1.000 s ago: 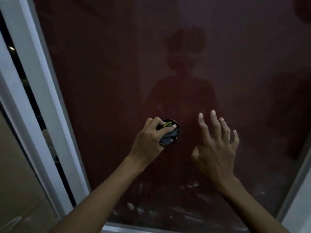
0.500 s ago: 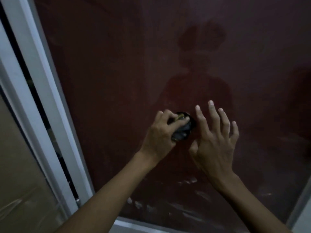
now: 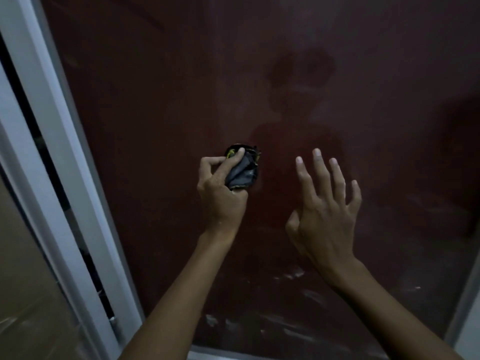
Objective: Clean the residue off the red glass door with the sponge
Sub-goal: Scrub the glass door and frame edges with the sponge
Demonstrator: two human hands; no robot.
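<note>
The dark red glass door (image 3: 161, 105) fills most of the head view, hazy with smears. My left hand (image 3: 220, 193) grips a crumpled dark sponge (image 3: 242, 171) with a yellow-green edge and presses it against the glass near the middle. My right hand (image 3: 324, 211) is spread with straight fingers against or just off the glass, to the right of the sponge and apart from it. Whitish residue streaks (image 3: 293, 331) run across the lower part of the pane, below both hands.
A pale grey door frame (image 3: 59, 141) runs diagonally down the left side, with a dark gap (image 3: 52, 167) beside it. A brownish panel (image 3: 28, 294) sits at the lower left. The frame's bottom rail (image 3: 207, 355) and right post (image 3: 467, 302) bound the glass.
My left hand has drawn the sponge leftward, away from my right hand, after the two were almost touching half a second ago. The right hand keeps its spread pose.
</note>
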